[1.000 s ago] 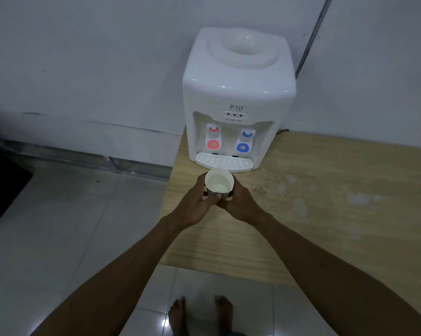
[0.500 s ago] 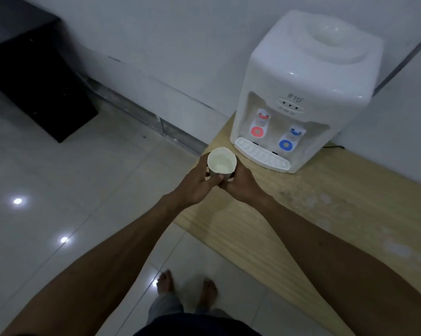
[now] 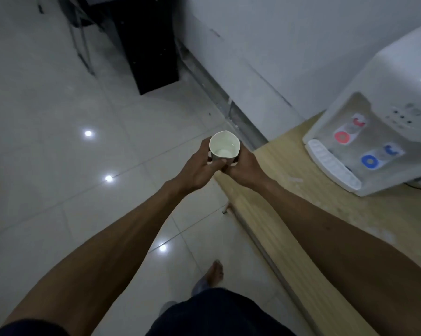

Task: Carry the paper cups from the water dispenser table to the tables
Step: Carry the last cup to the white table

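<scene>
Head: paper cup (image 3: 224, 147), liquid inside

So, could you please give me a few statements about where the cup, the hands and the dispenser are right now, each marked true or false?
1. Both hands, left and right, hold the cup. True.
2. The cup stands on the dispenser's drip tray. False: it is held up in the air near the corner of the table, well left of the dispenser.
3. The cup is upright, its opening facing up. True.
4. The cup has a lid on it. False: it is open and its inside shows.
5. The dispenser stands on the floor. False: it stands on the table.
</scene>
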